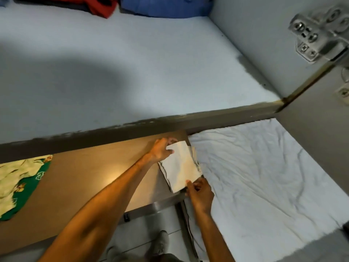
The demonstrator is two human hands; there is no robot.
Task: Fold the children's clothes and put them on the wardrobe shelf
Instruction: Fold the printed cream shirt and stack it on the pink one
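Note:
A folded white garment (180, 166) with a thin dark stripe along one edge hangs just below the pale wardrobe shelf (113, 72), above the right end of a brown table (85, 178). My left hand (162, 151) grips its far upper corner. My right hand (200, 193) pinches its near lower corner. A green and cream patterned garment (20, 182) lies unfolded at the table's left end.
Red clothing (102, 6) and blue clothing (166, 6) sit at the back of the shelf. A metal door hinge (317, 35) is on the wardrobe's right wall. A bed with a wrinkled white sheet (264, 176) lies right of the table.

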